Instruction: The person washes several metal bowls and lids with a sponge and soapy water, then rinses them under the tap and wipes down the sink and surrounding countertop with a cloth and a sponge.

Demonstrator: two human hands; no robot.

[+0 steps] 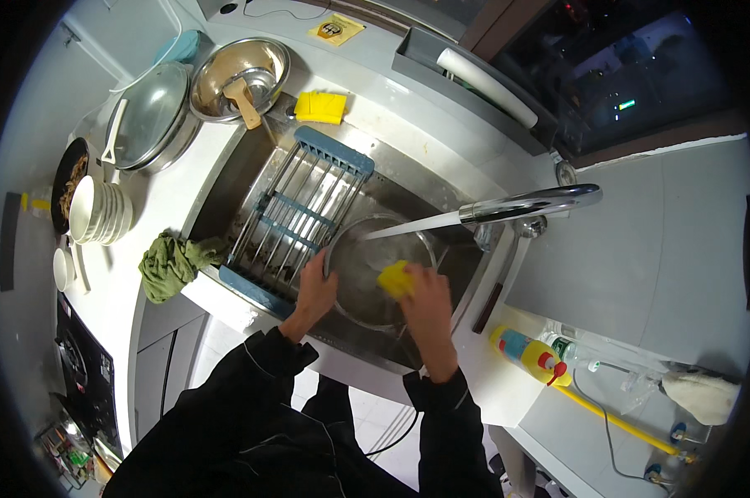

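Observation:
Water runs from the chrome faucet (530,204) into a round metal pot (356,299) standing in the stainless steel sink (468,261). My left hand (317,289) grips the pot's left rim. In my right hand (426,299) is a yellow sponge (396,280), held over the right part of the pot's opening; whether it touches the metal is unclear. The pot's inside looks cloudy and blurred. Left of it, a drain rack (300,211) with blue ends and metal bars spans the sink.
A green cloth (169,264) hangs by the sink's left edge. Beyond it are stacked white bowls (98,211), a lidded pan (151,118) and a steel basin (241,59) holding a wooden spatula (243,103). A yellow cloth (320,107) lies behind the sink; a ladle (499,280) and detergent bottle (527,355) sit right.

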